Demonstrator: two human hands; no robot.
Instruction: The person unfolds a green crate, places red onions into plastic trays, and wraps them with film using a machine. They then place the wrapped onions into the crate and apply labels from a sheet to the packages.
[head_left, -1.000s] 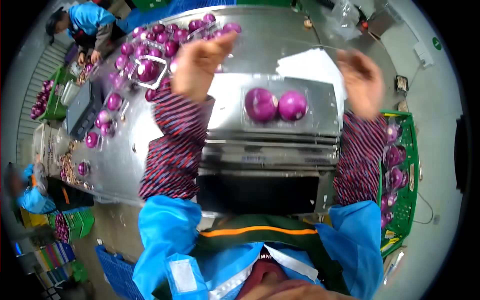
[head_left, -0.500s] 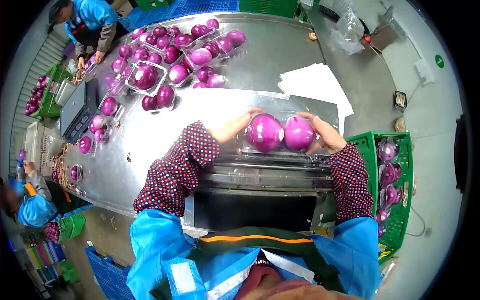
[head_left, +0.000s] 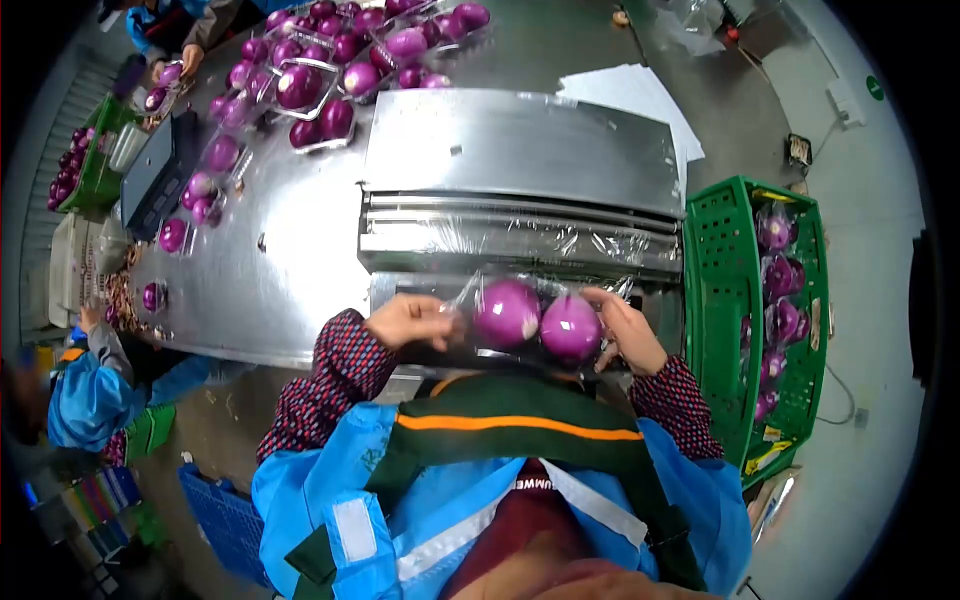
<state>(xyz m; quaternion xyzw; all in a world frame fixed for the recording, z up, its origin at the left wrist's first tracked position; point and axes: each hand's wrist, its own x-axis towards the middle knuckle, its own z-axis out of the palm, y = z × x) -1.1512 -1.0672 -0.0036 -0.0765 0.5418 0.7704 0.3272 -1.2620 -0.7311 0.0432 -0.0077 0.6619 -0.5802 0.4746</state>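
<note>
Two purple onions (head_left: 507, 312) in a clear tray with plastic film hang close to my body, in front of the wrapping machine (head_left: 520, 140). My left hand (head_left: 412, 322) pinches the film at the left side of the pack, its fingers closed. At the other end, my right hand (head_left: 628, 332) holds the pack by its right edge, fingers curled round it. Clear film (head_left: 500, 238) stretches along the machine's rollers. The underside of the pack is hidden.
Onions in trays (head_left: 300, 86) crowd the back left of the metal table (head_left: 290, 250). A green crate (head_left: 720, 300) with wrapped onions stands at right. White sheets (head_left: 640, 85) lie behind the machine. A scale (head_left: 160, 175) and two co-workers (head_left: 95, 400) are at left.
Both hands have brought the onion pack toward my body, off the machine's top. My left hand now pinches the film. The view has tilted, showing more of the machine.
</note>
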